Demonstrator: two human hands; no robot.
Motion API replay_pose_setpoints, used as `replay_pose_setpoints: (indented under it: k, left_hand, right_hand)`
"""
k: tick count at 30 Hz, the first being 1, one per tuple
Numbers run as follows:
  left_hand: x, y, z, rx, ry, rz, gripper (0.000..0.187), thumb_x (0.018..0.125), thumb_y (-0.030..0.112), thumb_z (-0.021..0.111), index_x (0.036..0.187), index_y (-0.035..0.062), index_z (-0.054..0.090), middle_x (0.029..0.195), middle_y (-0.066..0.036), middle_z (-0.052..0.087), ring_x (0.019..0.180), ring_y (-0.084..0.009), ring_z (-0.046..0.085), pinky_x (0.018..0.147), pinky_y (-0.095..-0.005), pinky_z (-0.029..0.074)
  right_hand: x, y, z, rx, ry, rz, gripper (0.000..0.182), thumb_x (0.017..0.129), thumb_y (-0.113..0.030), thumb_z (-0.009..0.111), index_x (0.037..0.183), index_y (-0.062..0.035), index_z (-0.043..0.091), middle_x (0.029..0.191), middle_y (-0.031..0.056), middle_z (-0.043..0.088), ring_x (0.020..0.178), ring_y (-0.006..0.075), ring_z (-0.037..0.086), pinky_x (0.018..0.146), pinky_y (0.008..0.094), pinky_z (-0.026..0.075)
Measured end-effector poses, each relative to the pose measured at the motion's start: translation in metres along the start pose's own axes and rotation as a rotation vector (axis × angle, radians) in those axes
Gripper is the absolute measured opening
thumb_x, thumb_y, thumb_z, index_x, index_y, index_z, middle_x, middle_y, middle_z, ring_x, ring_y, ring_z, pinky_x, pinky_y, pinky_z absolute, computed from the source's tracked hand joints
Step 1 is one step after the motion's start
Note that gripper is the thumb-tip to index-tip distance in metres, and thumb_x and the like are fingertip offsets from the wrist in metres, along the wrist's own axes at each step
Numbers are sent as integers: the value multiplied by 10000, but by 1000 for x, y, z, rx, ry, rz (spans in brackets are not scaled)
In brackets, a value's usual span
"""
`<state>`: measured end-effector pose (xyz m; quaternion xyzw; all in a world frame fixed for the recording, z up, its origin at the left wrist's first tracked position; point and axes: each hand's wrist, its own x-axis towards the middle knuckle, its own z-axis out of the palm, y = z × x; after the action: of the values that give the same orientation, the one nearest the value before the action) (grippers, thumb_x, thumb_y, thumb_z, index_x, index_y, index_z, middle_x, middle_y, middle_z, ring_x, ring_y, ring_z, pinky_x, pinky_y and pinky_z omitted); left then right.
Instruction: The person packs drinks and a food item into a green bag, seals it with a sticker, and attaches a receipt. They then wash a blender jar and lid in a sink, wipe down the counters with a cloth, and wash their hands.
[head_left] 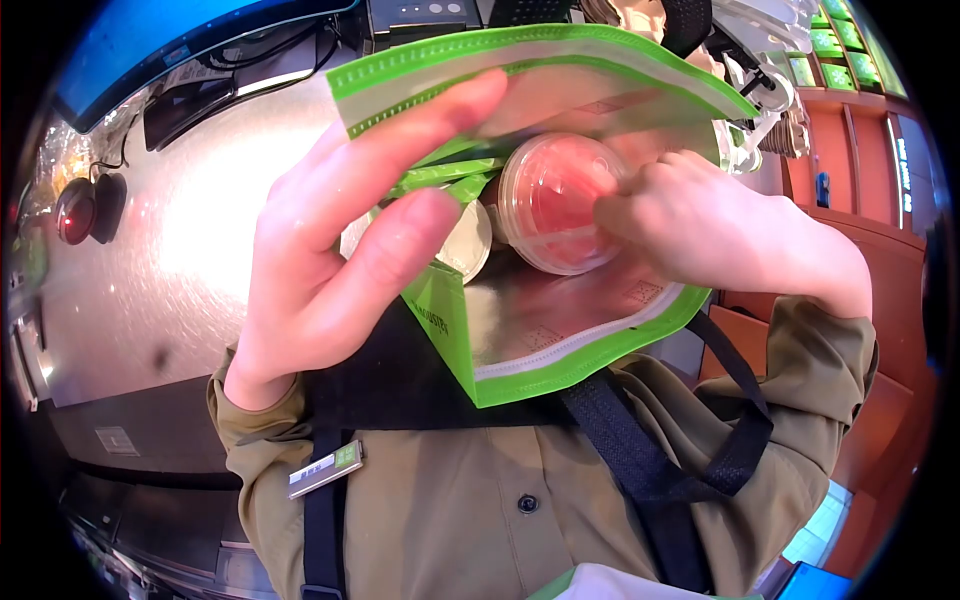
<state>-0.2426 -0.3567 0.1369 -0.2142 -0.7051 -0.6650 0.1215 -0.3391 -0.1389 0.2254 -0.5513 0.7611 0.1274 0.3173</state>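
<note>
A green insulated bag with a silvery lining hangs open in front of me. Inside it stands a clear plastic cup with a domed lid and pinkish-red contents. Left of that cup sits a second, pale-lidded cup, partly covered by a folded green strip. My left hand is at the bag's left side, thumb and forefinger spread apart over the opening; its other fingers are mostly hidden. My right hand reaches in from the right, fingers curled against the domed cup's right side, fingertips slightly blurred.
A metal counter lies to the left, with a small round device showing a red light. A monitor stands at upper left. The bag's black strap loops by my right arm. Reddish-brown shelving is at right.
</note>
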Motion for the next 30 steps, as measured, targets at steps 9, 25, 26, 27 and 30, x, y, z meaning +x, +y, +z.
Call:
replay_pose_setpoints:
  k: [9,25,26,27,30]
  left_hand:
    - [-2,-12,2,30,28,200,422,873,141,443,1266,10,366,1279,-239,387,1200,-309,372,981,-385,296]
    - [0,17,10,468,406,69,115,755,12,561,847,-54,547,761,-143,555,691,-254,558,652,-274,435]
    - [-5,17,8,599,408,84,108,758,25,560,837,-49,555,755,-136,564,691,-240,562,637,-268,430]
    - [-12,13,4,607,388,106,97,768,28,557,827,-48,561,739,-131,571,681,-216,562,613,-266,427]
    - [-11,18,9,432,420,-18,90,825,9,507,841,-54,569,667,-49,513,580,-87,433,479,-214,302]
  right_hand:
    - [-3,4,5,-138,426,25,253,568,-27,633,815,-18,579,789,110,527,742,276,547,609,359,458]
    - [68,-48,-24,-333,1227,-316,117,603,-113,568,653,-14,532,670,71,506,553,193,542,426,290,447]
    - [66,-53,-28,-304,1162,-289,111,609,-129,565,617,-28,519,656,74,505,546,199,541,419,300,440]
    - [68,-55,-33,-266,1149,-281,118,612,-142,563,598,-33,519,653,87,518,557,214,555,426,313,445]
    - [58,-44,-37,-113,1246,-190,135,608,-149,563,580,-24,522,624,109,537,562,248,574,459,357,456]
